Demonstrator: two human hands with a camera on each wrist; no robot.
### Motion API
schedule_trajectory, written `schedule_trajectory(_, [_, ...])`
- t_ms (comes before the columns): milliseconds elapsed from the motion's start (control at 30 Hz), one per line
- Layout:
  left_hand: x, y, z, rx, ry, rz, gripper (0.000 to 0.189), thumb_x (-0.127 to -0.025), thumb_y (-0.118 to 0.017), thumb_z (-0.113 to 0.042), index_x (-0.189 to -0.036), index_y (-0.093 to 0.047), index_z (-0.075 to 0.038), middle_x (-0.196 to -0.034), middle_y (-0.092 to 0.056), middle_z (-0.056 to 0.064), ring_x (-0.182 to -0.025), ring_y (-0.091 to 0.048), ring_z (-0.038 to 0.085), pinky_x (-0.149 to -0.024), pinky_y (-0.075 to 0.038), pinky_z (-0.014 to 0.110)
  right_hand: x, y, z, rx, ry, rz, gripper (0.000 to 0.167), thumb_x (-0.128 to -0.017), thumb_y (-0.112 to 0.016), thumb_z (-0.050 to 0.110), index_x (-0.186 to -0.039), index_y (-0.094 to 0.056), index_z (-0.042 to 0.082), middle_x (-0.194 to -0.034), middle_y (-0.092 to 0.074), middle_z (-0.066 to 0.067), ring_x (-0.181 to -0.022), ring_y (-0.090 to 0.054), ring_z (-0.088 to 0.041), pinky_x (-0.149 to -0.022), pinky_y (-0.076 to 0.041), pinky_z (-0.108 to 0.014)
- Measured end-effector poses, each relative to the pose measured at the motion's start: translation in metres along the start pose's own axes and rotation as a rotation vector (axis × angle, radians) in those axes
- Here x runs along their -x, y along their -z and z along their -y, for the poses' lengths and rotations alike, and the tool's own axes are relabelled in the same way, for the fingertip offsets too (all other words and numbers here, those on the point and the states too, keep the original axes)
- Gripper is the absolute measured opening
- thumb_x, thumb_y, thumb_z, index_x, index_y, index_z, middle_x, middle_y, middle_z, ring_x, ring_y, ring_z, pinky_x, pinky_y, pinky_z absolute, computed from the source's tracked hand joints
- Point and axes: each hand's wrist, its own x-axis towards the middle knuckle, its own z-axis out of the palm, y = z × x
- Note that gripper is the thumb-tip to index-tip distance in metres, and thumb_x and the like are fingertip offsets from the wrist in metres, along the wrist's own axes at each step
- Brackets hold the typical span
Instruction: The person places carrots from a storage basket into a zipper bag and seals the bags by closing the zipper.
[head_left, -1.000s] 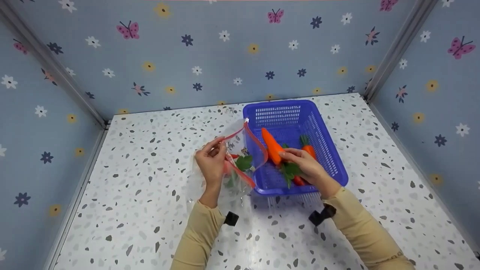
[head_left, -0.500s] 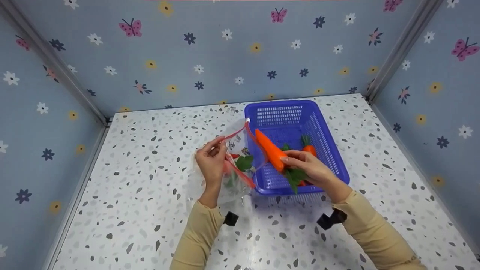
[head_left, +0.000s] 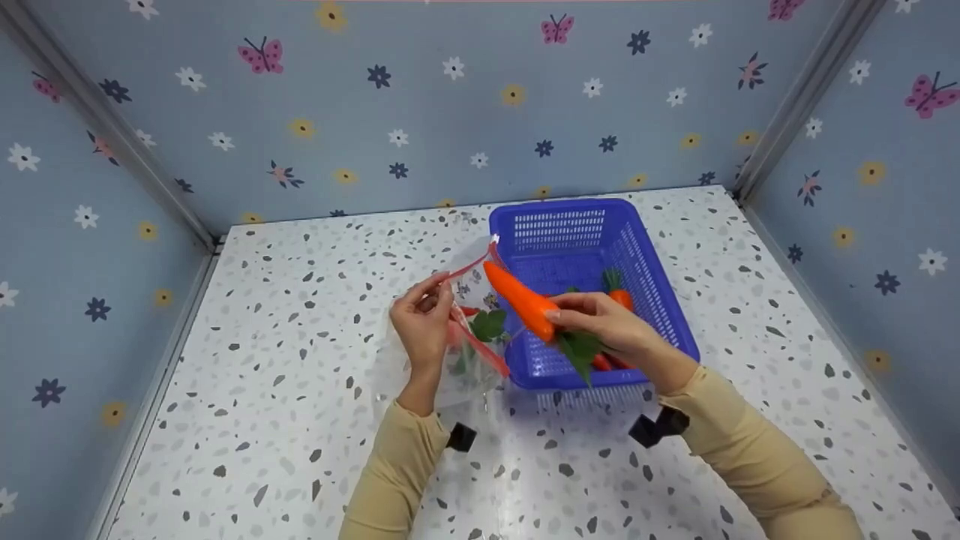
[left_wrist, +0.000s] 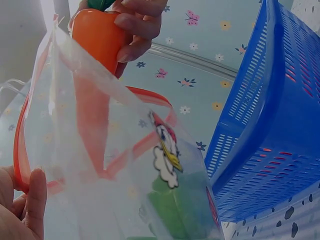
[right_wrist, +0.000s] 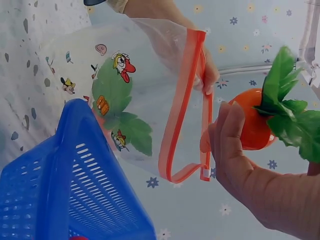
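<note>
My left hand (head_left: 421, 321) pinches the red-edged rim of a clear zip bag (right_wrist: 172, 115), whose mouth stands wide apart. Green leaves (head_left: 489, 325) and something red show inside the bag, through its printed plastic. In my right hand (head_left: 611, 330) is an orange carrot (head_left: 521, 301) with a green leafy top (right_wrist: 287, 110), gripped near its thick end. The carrot's narrow tip points left and overlaps the bag's mouth in the head view. The left wrist view shows the carrot (left_wrist: 97, 40) hanging tip down behind the bag's clear wall.
A blue slotted basket (head_left: 660, 292) stands right against the bag's right side. Inside it lie another carrot (head_left: 621, 298) and red vegetables (head_left: 602, 362). Flower-patterned walls (head_left: 480, 97) enclose the speckled table (head_left: 285, 300) at the back and both sides.
My right hand has lifted the carrot from over the basket and carried it left to the bag's mouth. The left hand has kept its hold on the rim.
</note>
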Motion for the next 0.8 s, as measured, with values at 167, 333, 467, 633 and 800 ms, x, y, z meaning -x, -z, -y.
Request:
schedule_trajectory(167, [0.0, 0.0, -0.001, -0.003, 0.011, 0.004, 0.014, -0.076, -0.056, 0.013, -0.087, -0.062, 0.019, -0.072, -0.058, 0.021, -0.048, -0.049, 0.009, -0.042, -0.041, 0.017, -0.011, -0.005, 0.004, 0.068, -0.033, -0.002, 0.048, -0.085, -0.059, 0.029, -0.12, -0.05, -0.003, -0.093, -0.06, -0.015, -0.08, -0.057, -0.026, -0.072, -0.049, -0.032])
schedule_trajectory(333, [0.0, -0.001, -0.002, 0.0, 0.024, 0.013, 0.014, -0.077, -0.056, 0.012, -0.087, -0.062, 0.019, -0.071, -0.057, 0.02, -0.048, -0.048, 0.009, -0.042, -0.041, 0.017, -0.025, -0.009, 0.007, 0.126, -0.041, -0.014, 0.046, -0.083, -0.061, 0.032, -0.114, -0.055, -0.003, -0.091, -0.06, -0.014, -0.074, -0.056, -0.022, -0.069, -0.05, -0.029])
schedule_trajectory(467, [0.0, -0.001, -0.004, -0.007, 0.037, 0.014, 0.014, -0.077, -0.057, 0.011, -0.087, -0.062, 0.019, -0.072, -0.058, 0.018, -0.049, -0.049, 0.01, -0.044, -0.041, 0.016, -0.035, -0.013, 0.01, 0.136, -0.048, -0.039, 0.045, -0.084, -0.06, 0.03, -0.114, -0.055, -0.004, -0.094, -0.06, -0.015, -0.074, -0.057, -0.02, -0.068, -0.05, -0.028])
schedule_trajectory(633, [-0.001, -0.003, -0.006, -0.018, 0.049, 0.016, 0.014, -0.077, -0.057, 0.01, -0.087, -0.062, 0.018, -0.072, -0.058, 0.017, -0.053, -0.052, 0.011, -0.046, -0.043, 0.015, -0.045, -0.016, 0.014, 0.148, -0.066, -0.063, 0.045, -0.085, -0.059, 0.028, -0.115, -0.055, -0.005, -0.093, -0.061, -0.015, -0.072, -0.059, -0.019, -0.068, -0.05, -0.028])
schedule_trajectory(800, [-0.001, -0.004, -0.007, -0.026, 0.06, 0.017, 0.014, -0.077, -0.057, 0.011, -0.087, -0.063, 0.017, -0.073, -0.058, 0.016, -0.053, -0.052, 0.011, -0.048, -0.044, 0.016, -0.054, -0.016, 0.02, 0.221, -0.074, -0.089, 0.045, -0.083, -0.061, 0.035, -0.108, -0.06, -0.003, -0.087, -0.062, -0.014, -0.069, -0.057, -0.019, -0.066, -0.05, -0.028])
